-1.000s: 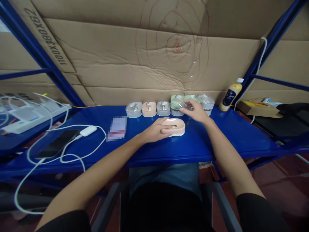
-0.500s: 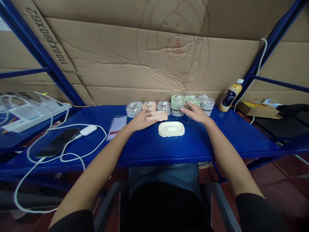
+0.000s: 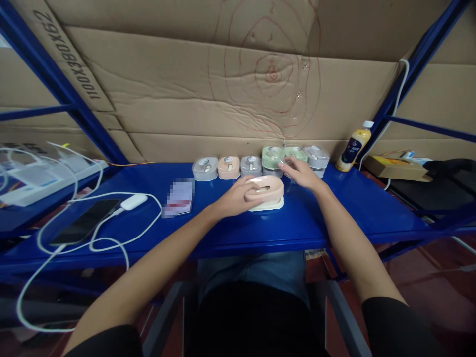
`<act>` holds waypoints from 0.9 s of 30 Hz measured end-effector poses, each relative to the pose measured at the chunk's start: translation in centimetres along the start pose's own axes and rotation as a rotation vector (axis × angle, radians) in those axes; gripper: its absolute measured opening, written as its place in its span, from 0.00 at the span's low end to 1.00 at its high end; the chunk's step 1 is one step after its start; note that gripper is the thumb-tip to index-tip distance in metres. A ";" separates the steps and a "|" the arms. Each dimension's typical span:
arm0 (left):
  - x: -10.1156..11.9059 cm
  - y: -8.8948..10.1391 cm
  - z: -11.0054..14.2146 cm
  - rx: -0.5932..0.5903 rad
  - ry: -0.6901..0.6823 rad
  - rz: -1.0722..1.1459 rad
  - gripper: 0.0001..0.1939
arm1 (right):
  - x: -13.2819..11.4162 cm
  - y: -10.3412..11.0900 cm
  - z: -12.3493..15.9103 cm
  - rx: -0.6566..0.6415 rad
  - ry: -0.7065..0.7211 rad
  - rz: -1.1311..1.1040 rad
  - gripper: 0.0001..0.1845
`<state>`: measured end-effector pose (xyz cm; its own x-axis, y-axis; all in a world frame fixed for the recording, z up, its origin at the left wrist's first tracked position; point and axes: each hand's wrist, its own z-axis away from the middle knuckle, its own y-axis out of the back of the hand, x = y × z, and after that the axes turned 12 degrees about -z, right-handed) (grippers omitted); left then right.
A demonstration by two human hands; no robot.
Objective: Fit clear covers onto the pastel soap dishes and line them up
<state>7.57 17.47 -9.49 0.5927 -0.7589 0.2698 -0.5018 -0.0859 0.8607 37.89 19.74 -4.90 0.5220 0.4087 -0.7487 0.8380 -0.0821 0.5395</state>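
My left hand (image 3: 236, 199) grips a peach oval shell (image 3: 274, 190) with a slot in its top, fingers on its left side. Just under the shell is a cream oval base (image 3: 273, 205) on the blue table; the shell sits slightly raised over it, its front edge apart from the base. To the right, my right hand (image 3: 302, 173) is held above the table with fingers curled round a clear plastic piece (image 3: 287, 162), whose full shape is hard to make out. It hovers in front of the green clear-lidded boxes (image 3: 272, 154).
Along the back of the table (image 3: 223, 233) stand grey boxes (image 3: 205, 169) and a peach box (image 3: 228, 167). A juice bottle (image 3: 353, 147) stands at the back right. A phone (image 3: 180, 197), a dark phone (image 3: 85, 222) and a white cable (image 3: 143, 227) lie at left.
The peach shell was on the cream base, then my left hand lifted it off to the left, baring the base. Now the shell is back over the base. My right hand has barely moved.
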 end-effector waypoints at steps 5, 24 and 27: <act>0.9 -1.4 0.2 -0.050 0.015 0.013 0.34 | 0.4 -0.3 -0.1 0.018 0.028 -0.009 0.39; -0.1 -2.1 0.2 -0.062 0.188 0.232 0.76 | -1.3 -1.0 1.0 -0.338 0.165 -0.047 0.44; -0.2 -2.3 0.1 -0.094 0.246 0.301 0.79 | -1.5 -2.0 1.0 -0.401 0.237 0.028 0.43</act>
<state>8.54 17.81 -11.54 0.5669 -0.5630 0.6014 -0.6230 0.1848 0.7601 35.57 18.34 -5.28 0.4536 0.6119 -0.6479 0.6721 0.2425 0.6996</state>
